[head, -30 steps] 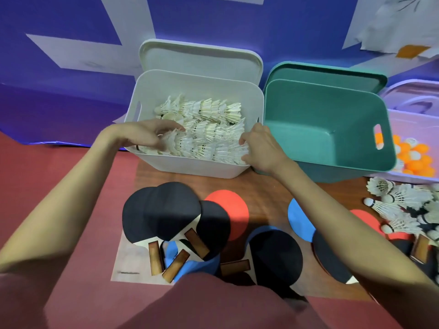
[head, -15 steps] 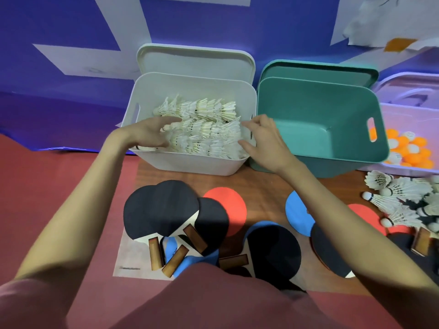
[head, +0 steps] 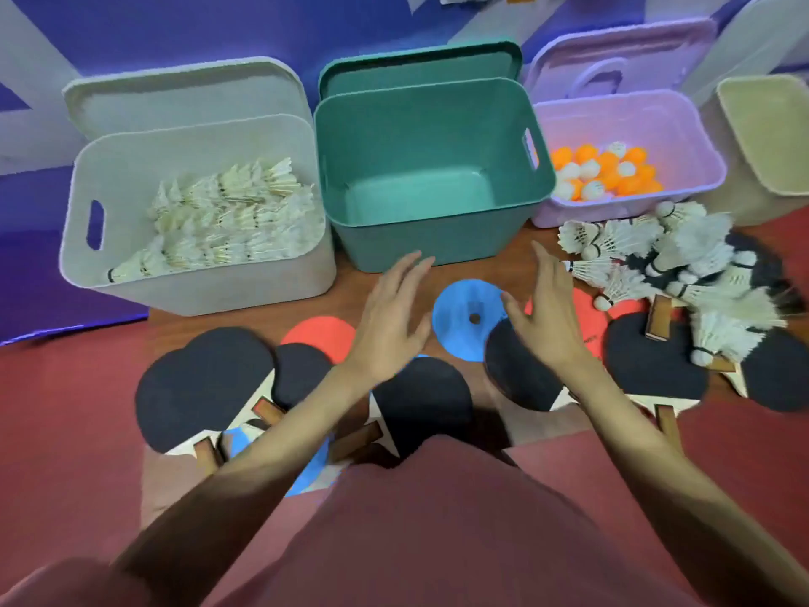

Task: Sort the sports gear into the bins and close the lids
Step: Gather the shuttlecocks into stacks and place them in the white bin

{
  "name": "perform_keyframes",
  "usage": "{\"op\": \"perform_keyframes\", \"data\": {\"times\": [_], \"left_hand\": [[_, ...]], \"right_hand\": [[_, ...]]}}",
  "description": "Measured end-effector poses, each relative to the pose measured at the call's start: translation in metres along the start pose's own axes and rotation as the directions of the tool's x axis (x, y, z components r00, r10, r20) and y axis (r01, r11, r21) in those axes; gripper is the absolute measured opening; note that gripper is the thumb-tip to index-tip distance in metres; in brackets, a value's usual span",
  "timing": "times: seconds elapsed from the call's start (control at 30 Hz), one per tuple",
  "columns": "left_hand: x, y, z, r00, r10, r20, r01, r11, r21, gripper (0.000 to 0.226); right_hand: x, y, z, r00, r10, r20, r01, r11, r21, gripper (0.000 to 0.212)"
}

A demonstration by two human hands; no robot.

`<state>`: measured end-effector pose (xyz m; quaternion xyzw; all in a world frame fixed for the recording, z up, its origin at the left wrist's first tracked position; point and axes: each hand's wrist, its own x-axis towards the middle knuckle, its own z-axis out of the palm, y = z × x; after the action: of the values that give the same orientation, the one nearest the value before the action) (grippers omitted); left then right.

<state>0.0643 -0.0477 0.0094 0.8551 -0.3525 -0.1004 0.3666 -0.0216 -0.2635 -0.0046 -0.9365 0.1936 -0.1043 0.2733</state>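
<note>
- Two hands of mine hover above the paddles, both empty: my left hand [head: 389,317] has its fingers spread and straight, pointing to 12 o'clock at the green bin [head: 431,168]; my right hand [head: 545,313] is also loose and open, fingers a little apart.
- Both hands are blurred, so I cannot tell whether either touches anything beneath it.
- Between the hands lies a blue paddle [head: 470,319], its handle hidden under a black paddle [head: 518,370] and my right wrist.
- At 10 o'clock the white bin [head: 192,273] holds rows of shuttlecocks [head: 232,225]; its lid [head: 184,96] stands upright behind it.
- The green bin holds nothing, and its lid [head: 420,65] leans behind it.
- At 1 o'clock the purple bin [head: 630,120] holds orange and white balls [head: 604,170]; the green bin's wall hides some of them.
- At 2 o'clock a beige bin [head: 770,138] is cut off by the frame edge, so I cannot see what it holds.
- At 3 o'clock a loose heap of shuttlecocks [head: 683,265] lies over more paddles [head: 656,361], covering parts of them; the heap is smeared.
- At 8 o'clock black, red and blue paddles [head: 205,383] overlap, and my forearm and shirt [head: 437,532] hide several handles.
</note>
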Motion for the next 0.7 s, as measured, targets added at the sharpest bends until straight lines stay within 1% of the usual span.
{"op": "perform_keyframes", "data": {"times": [0.1, 0.23, 0.3, 0.43, 0.53, 0.63, 0.7], "left_hand": [[0.011, 0.022, 0.037, 0.994, -0.028, 0.108, 0.025, 0.999, 0.029, 0.068], [0.031, 0.052, 0.078, 0.99, -0.048, 0.135, 0.044, 0.999, 0.031, 0.06], [0.04, 0.067, 0.099, 0.986, -0.061, 0.157, 0.057, 0.998, 0.03, 0.059], [0.061, 0.096, 0.143, 0.975, -0.065, 0.211, 0.057, 0.998, 0.041, 0.058], [0.077, 0.115, 0.173, 0.966, -0.047, 0.253, 0.033, 0.998, 0.059, 0.052], [0.094, 0.132, 0.2, 0.964, -0.066, 0.259, 0.049, 0.996, 0.069, 0.05], [0.104, 0.141, 0.216, 0.957, -0.087, 0.276, 0.064, 0.994, 0.091, 0.05]], "right_hand": [[-0.022, 0.049, -0.023, 0.995, 0.096, 0.002, -0.096, 0.995, -0.019, 0.072], [-0.038, 0.105, -0.055, 0.978, 0.208, -0.004, -0.208, 0.978, 0.009, 0.072], [-0.041, 0.133, -0.069, 0.97, 0.242, -0.027, -0.241, 0.97, 0.006, 0.07], [-0.031, 0.187, -0.095, 0.963, 0.265, -0.048, -0.266, 0.964, -0.018, 0.065], [-0.006, 0.222, -0.11, 0.966, 0.242, -0.085, -0.243, 0.97, 0.001, 0.06], [0.024, 0.25, -0.117, 0.975, 0.206, -0.084, -0.211, 0.975, -0.068, 0.061], [0.039, 0.262, -0.118, 0.983, 0.178, -0.046, -0.182, 0.974, -0.137, 0.054]]}}
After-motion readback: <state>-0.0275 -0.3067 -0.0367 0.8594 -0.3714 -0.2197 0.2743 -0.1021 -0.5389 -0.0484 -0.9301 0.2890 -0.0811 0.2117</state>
